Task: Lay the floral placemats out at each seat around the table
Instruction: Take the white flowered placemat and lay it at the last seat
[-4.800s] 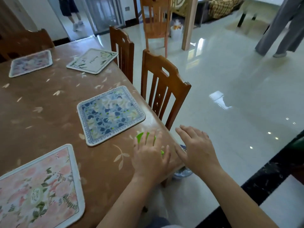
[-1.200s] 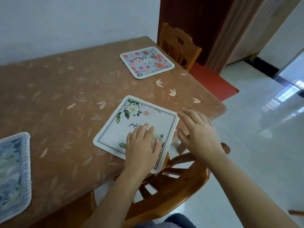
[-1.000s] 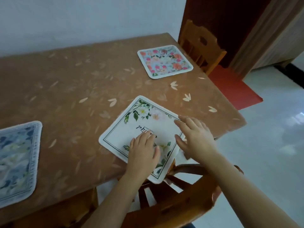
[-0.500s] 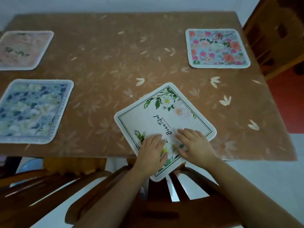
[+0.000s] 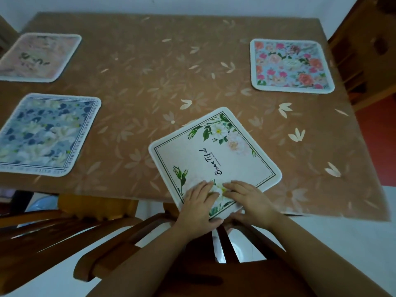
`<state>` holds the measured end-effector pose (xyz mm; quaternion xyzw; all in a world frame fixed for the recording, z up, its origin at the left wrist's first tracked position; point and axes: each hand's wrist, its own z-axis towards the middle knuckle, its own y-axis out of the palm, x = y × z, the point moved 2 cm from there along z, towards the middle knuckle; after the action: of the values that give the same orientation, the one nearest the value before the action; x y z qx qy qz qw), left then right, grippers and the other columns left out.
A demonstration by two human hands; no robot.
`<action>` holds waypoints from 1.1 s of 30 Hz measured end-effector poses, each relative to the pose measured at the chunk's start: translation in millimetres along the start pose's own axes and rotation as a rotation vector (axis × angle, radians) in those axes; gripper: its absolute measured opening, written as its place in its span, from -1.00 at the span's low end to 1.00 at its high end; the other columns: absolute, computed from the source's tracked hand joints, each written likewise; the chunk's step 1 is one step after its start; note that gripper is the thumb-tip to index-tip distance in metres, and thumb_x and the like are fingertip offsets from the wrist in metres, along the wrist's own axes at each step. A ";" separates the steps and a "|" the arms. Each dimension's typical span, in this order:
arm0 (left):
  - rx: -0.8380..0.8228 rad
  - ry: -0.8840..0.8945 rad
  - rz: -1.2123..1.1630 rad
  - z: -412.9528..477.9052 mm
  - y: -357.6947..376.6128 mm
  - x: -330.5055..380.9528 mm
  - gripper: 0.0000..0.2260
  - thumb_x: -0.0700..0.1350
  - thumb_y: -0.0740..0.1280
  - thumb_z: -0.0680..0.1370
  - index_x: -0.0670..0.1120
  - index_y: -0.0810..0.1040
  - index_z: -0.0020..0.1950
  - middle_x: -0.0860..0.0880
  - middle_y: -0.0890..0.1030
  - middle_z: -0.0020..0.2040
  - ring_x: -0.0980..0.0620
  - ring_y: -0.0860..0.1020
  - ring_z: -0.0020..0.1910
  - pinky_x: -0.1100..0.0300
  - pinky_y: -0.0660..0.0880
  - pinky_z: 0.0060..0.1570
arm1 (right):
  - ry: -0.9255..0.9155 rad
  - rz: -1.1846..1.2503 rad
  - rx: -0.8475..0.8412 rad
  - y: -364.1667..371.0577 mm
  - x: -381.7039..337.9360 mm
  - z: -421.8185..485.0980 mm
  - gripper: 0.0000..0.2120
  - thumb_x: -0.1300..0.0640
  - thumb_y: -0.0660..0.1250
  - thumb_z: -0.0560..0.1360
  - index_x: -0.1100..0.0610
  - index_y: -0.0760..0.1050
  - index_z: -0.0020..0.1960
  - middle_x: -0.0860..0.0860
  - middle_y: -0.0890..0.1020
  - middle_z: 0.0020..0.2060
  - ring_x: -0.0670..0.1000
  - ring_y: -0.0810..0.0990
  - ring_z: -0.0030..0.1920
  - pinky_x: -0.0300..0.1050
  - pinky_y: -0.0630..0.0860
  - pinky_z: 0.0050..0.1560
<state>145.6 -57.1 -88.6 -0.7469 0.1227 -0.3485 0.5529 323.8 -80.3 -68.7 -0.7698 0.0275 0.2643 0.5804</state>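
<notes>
This is a dining room in a home. A dining table [image 5: 150, 82] under a brown cloth printed with pale petals fills the view, and four floral placemats lie at its seats: a white placemat [image 5: 225, 151] at the near edge, a blue placemat [image 5: 47, 133] at the near left, a pink placemat [image 5: 40, 56] at the far left and a rose-patterned placemat [image 5: 291, 65] at the far right. A slat-backed wooden chair [image 5: 111, 258] stands at the table's near edge, and another wooden chair [image 5: 364, 50] at its right end. A plain white wall [image 5: 192, 5] runs behind the far edge. Pale floor [image 5: 342, 236] shows below the near edge.
</notes>
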 end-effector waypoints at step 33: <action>0.197 -0.068 -0.375 15.6 -115.1 17.4 -0.88 -0.16 0.33 0.46 -0.10 0.62 -0.04 0.01 0.57 -0.13 0.09 0.51 -0.17 0.21 0.48 -0.17 | 0.050 0.270 0.354 -80.2 -19.9 7.9 -0.86 0.21 0.39 0.40 0.13 0.59 -0.04 0.03 0.60 -0.15 0.00 0.56 -0.12 -0.17 0.48 -0.09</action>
<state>145.2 -14.2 20.8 -0.7103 -0.0719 -0.4300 0.5526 331.8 -52.3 9.0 -0.6514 0.1907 0.3114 0.6651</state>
